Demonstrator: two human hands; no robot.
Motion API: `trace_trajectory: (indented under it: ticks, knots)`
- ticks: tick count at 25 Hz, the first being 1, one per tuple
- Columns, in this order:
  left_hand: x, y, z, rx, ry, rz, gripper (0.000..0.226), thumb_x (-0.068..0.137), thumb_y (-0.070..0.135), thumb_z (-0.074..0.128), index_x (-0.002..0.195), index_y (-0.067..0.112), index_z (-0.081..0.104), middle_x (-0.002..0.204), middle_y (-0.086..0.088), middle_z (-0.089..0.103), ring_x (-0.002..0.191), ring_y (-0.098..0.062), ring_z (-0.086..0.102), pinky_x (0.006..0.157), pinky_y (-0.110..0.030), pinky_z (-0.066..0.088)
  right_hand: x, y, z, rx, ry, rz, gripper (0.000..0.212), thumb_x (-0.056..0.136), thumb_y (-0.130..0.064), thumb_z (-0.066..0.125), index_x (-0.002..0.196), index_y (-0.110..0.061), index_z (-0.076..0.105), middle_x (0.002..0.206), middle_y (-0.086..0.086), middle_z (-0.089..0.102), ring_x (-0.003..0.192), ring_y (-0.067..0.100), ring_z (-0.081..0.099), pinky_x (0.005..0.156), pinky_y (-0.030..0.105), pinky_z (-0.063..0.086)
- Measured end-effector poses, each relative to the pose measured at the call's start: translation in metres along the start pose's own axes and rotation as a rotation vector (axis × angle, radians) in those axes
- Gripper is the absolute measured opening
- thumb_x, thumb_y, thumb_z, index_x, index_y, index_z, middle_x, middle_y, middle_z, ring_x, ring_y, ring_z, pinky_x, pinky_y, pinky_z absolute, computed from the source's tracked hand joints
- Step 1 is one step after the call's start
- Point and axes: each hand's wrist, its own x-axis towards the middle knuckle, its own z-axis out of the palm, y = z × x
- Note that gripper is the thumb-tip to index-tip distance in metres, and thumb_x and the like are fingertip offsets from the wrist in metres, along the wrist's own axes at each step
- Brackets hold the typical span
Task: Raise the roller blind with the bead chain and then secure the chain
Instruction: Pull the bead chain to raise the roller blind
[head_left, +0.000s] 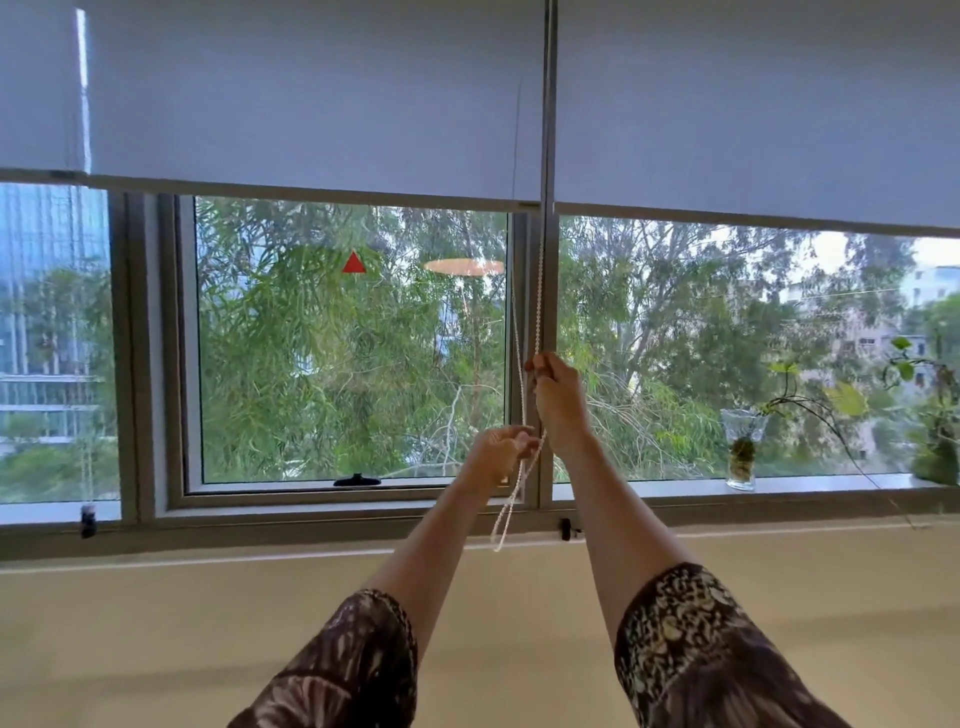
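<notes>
A grey roller blind (311, 104) covers the upper part of the window, its bottom bar level with the top of the glass. A white bead chain (519, 332) hangs down beside the centre frame post. My right hand (558, 400) is shut on the chain, higher up. Lower and to the left, my left hand (496, 452) is shut on the same chain. The chain's loose loop dangles below both hands to just above the sill. A small black chain holder (567, 529) sits on the window frame right of the loop, with no chain in it.
A second blind (753, 104) hangs on the right at about the same height. A glass vase with a trailing plant (743, 454) stands on the sill at right. A black window handle (357, 480) sits at the pane's bottom. Another black holder (88, 522) is at far left.
</notes>
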Motion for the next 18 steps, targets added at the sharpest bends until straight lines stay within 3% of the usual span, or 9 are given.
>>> trace_trajectory:
  ticks: [2, 4, 7, 10, 14, 16, 18]
  knots:
    - [0.011, 0.014, -0.009, -0.063, 0.047, 0.018, 0.029, 0.1, 0.015, 0.043, 0.117, 0.002, 0.063, 0.112, -0.013, 0.069, 0.088, -0.016, 0.065, 0.075, -0.031, 0.05, -0.005, 0.009, -0.003, -0.031, -0.023, 0.0, 0.023, 0.099, -0.011, 0.041, 0.088, -0.017, 0.06, 0.075, -0.004, 0.057, 0.062, 0.007, 0.05, 0.06, 0.021, 0.044]
    - [0.021, 0.035, -0.009, -0.123, 0.085, 0.05, 0.03, 0.1, 0.021, 0.045, 0.113, 0.005, 0.066, 0.116, -0.015, 0.069, 0.105, -0.027, 0.065, 0.091, -0.043, 0.047, -0.013, 0.02, -0.005, -0.019, -0.056, 0.004, 0.022, 0.098, -0.007, 0.042, 0.088, -0.015, 0.061, 0.077, -0.002, 0.058, 0.068, 0.011, 0.052, 0.068, 0.028, 0.047]
    - [0.035, 0.066, 0.0, -0.183, 0.096, 0.071, 0.025, 0.099, 0.023, 0.048, 0.103, 0.011, 0.069, 0.114, -0.014, 0.07, 0.108, -0.03, 0.065, 0.093, -0.044, 0.049, -0.029, 0.037, -0.001, 0.02, -0.072, 0.037, 0.032, 0.094, -0.002, 0.044, 0.075, -0.022, 0.06, 0.062, -0.003, 0.05, 0.054, 0.01, 0.038, 0.05, 0.025, 0.029]
    - [0.046, 0.081, 0.014, -0.16, 0.177, 0.105, 0.019, 0.095, 0.014, 0.054, 0.108, 0.008, 0.067, 0.102, -0.01, 0.073, 0.096, -0.027, 0.066, 0.069, -0.029, 0.05, -0.049, 0.057, 0.003, -0.002, -0.08, 0.095, 0.036, 0.096, -0.006, 0.044, 0.067, -0.023, 0.059, 0.057, -0.005, 0.048, 0.048, 0.007, 0.036, 0.044, 0.021, 0.026]
    - [0.048, 0.074, 0.022, -0.202, 0.309, 0.074, 0.019, 0.093, 0.002, 0.054, 0.104, 0.003, 0.069, 0.075, -0.002, 0.069, 0.055, -0.007, 0.067, 0.042, -0.017, 0.046, -0.069, 0.074, -0.002, -0.001, -0.167, 0.151, 0.033, 0.097, -0.008, 0.041, 0.072, -0.02, 0.058, 0.061, 0.005, 0.047, 0.051, 0.013, 0.036, 0.049, 0.029, 0.026]
    - [0.046, 0.061, 0.022, -0.177, 0.327, 0.084, 0.018, 0.091, -0.002, 0.054, 0.096, 0.004, 0.071, 0.066, 0.0, 0.066, 0.039, 0.0, 0.06, 0.035, -0.013, 0.042, -0.071, 0.078, -0.009, -0.034, -0.212, 0.169, 0.031, 0.098, -0.008, 0.039, 0.076, -0.016, 0.058, 0.062, 0.01, 0.05, 0.051, 0.015, 0.039, 0.049, 0.028, 0.029]
    - [0.041, 0.049, 0.021, -0.169, 0.336, 0.097, 0.017, 0.09, -0.003, 0.055, 0.09, 0.004, 0.071, 0.065, -0.001, 0.066, 0.038, 0.0, 0.06, 0.035, -0.009, 0.04, -0.069, 0.078, -0.018, 0.0, -0.274, 0.264, 0.027, 0.1, -0.01, 0.039, 0.085, -0.011, 0.061, 0.064, 0.013, 0.06, 0.048, 0.017, 0.051, 0.046, 0.025, 0.039]
